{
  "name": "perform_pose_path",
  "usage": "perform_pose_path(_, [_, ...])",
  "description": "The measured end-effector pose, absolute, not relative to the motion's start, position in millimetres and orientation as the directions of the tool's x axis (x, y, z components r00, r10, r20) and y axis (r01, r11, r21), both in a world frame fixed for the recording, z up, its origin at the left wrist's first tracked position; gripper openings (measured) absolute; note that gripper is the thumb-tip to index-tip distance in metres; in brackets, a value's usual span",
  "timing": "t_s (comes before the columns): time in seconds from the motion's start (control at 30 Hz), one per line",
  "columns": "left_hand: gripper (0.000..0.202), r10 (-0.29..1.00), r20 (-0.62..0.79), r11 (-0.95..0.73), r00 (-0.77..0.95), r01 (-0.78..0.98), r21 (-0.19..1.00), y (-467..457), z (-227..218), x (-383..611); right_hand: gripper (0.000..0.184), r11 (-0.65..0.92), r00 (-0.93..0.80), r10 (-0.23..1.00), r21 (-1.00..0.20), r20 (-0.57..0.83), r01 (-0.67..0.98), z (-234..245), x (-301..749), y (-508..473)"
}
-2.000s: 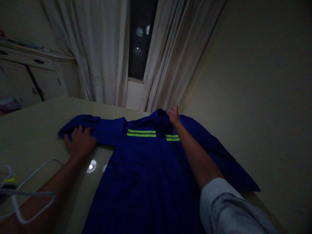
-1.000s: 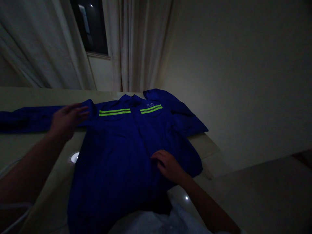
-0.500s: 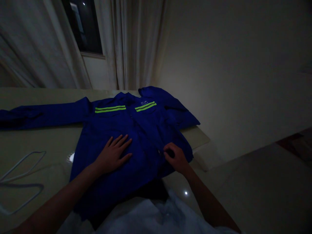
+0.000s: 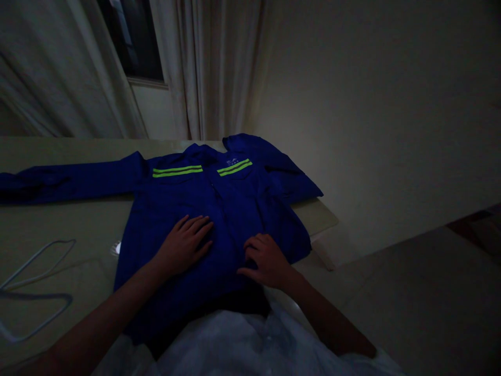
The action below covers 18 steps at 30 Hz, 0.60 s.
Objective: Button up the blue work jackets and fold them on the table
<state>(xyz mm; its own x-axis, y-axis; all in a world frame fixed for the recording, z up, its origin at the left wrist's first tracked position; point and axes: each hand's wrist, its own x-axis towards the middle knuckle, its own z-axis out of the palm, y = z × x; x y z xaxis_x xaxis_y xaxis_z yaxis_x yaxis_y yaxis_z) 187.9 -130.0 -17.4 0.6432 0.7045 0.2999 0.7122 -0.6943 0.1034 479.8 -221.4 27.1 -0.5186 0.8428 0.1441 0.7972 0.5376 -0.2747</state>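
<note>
A blue work jacket [image 4: 172,196] with yellow-green stripes across its chest lies spread front side up, its collar away from me. One sleeve stretches out to the left; the other lies bent at the right. My left hand [image 4: 186,245] rests flat on the jacket's front, left of the middle, with fingers extended. To the right of the front opening, my right hand [image 4: 264,261] is over the jacket's lower part, fingers curved and thumb apart. I see nothing held in it.
The jacket lies on a pale table [image 4: 86,224]. A white hanger-like wire loop [image 4: 47,297] is at the left, and a small white round thing [image 4: 116,248] shows beside the jacket. Curtains [image 4: 211,68] hang behind, and a wall [image 4: 371,130] stands to the right.
My right hand has moved left towards the front opening, and its pinched fingers have spread. The left hand remains flat in nearly the same place.
</note>
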Motion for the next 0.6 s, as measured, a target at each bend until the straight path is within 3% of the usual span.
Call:
perform_pose_path(0.07, [0.043, 0.677, 0.345, -0.713, 0.65, 0.696, 0.089, -147.4, -10.6, 193.7, 0.035, 0.565, -0.555, 0.824, -0.207, 0.113, 0.798, 24.1, 475.9, -223.4])
perform_pose_path(0.13, [0.037, 0.689, 0.357, -0.71, 0.631, 0.687, 0.156, -179.9, -6.9, 205.1, 0.031, 0.588, -0.58, 0.809, -0.145, 0.098, 0.796, 21.8, 474.5, -227.2])
perform_pose_path(0.2, [0.031, 0.729, 0.288, -0.685, 0.621, 0.652, 0.326, -223.0, -10.5, 220.9, 0.025, 0.602, -0.594, 0.798, -0.086, 0.103, 0.794, 20.4, 474.3, -230.8])
perform_pose_path(0.27, [0.033, 0.743, 0.094, -0.591, 0.662, 0.585, 0.556, -265.2, -23.4, 237.7, 0.016, 0.622, -0.613, 0.78, -0.04, 0.124, 0.782, 19.7, 474.8, -232.1])
perform_pose_path(0.33, [0.035, 0.711, -0.158, -0.362, 0.686, 0.549, 0.754, -293.8, -43.2, 253.0, 0.006, 0.651, -0.644, 0.749, 0.007, 0.156, 0.759, 20.1, 475.8, -229.9])
perform_pose_path(0.4, [0.04, 0.709, -0.329, 0.012, 0.624, 0.456, 0.89, -302.6, -64.6, 266.4, 0.003, 0.684, -0.682, 0.708, 0.06, 0.185, 0.727, 22.3, 477.3, -224.0])
perform_pose_path(0.43, [0.054, 0.71, -0.409, 0.227, 0.573, 0.364, 0.903, -300.2, -74.1, 272.6, 0.003, 0.703, -0.704, 0.684, 0.085, 0.193, 0.706, 24.3, 477.9, -219.8])
perform_pose_path(0.5, [0.092, 0.686, -0.552, 0.547, 0.475, 0.165, 0.821, -287.8, -88.5, 284.4, 0.003, 0.74, -0.747, 0.636, 0.122, 0.196, 0.662, 29.7, 478.9, -208.8])
perform_pose_path(0.53, [0.104, 0.671, -0.596, 0.617, 0.442, 0.112, 0.779, -280.6, -93.0, 289.7, 0.003, 0.753, -0.763, 0.618, 0.135, 0.192, 0.644, 33.1, 479.0, -201.7])
perform_pose_path(0.6, [0.11, 0.692, -0.576, 0.58, 0.435, 0.139, 0.803, -270.4, -96.5, 298.4, 0.006, 0.761, -0.777, 0.605, 0.159, 0.175, 0.629, 40.9, 478.3, -183.1])
